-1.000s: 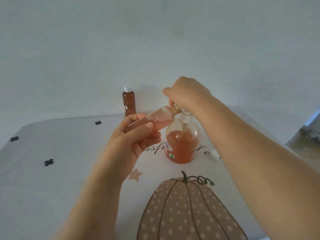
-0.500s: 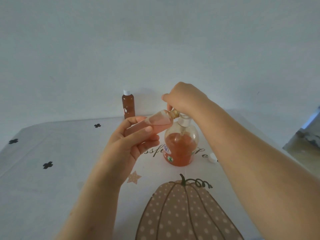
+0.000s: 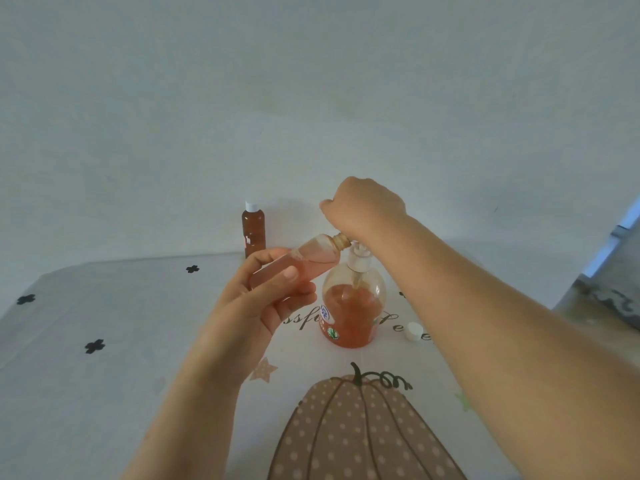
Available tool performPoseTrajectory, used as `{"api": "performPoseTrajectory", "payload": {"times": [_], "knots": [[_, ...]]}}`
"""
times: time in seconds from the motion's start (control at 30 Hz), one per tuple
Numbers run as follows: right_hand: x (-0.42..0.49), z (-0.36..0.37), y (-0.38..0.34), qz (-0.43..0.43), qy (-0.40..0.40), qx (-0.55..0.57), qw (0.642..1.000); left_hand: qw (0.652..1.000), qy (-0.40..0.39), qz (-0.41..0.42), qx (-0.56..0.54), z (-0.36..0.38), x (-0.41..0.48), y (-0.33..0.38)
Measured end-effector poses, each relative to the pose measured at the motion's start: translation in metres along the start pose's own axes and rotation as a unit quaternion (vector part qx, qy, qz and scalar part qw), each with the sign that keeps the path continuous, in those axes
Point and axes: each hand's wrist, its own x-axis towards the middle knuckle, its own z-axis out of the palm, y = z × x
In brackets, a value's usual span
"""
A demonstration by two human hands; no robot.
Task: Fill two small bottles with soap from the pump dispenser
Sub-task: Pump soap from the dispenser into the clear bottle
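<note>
Left hand [image 3: 266, 299] wrapped round a tilted small open bottle [image 3: 304, 263], part full of orange soap, mouth up at the spout. Right hand [image 3: 363, 207] closed in a fist on the pump dispenser [image 3: 351, 306], hiding the pump head. Sits higher than half a second ago. White cap [image 3: 414, 331] lying beside. Capped full bottle [image 3: 253, 230] standing far back

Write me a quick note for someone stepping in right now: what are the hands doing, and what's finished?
Left hand: holds the open small bottle tilted, mouth at the pump spout; partly filled.
Right hand: closed on the pump dispenser head.
Done: capped bottle stands full by the wall.
Left: finish filling, then fit the white cap lying on the table.
</note>
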Motion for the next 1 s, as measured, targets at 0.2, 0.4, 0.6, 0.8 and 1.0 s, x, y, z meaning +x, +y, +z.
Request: {"api": "performPoseTrajectory", "payload": {"times": [0.2,0.4,0.6,0.8,1.0], "knots": [[0.002,0.004,0.003,0.021,-0.041,0.06,0.997,1.0,-0.003,-0.007,0.014,-0.001,0.001,0.0],[0.01,0.017,0.007,0.025,-0.04,0.06,0.997,0.999,-0.006,-0.014,0.037,-0.007,0.004,-0.002],[0.012,0.021,0.009,0.021,-0.03,0.066,0.997,0.999,-0.003,-0.011,0.041,-0.008,0.005,-0.003],[0.006,0.018,0.008,0.023,-0.028,0.07,0.997,0.999,0.0,-0.007,0.038,-0.007,0.003,-0.003],[0.001,0.009,0.006,0.014,0.0,0.072,0.997,1.0,-0.009,-0.001,0.017,-0.005,0.002,-0.002]]}}
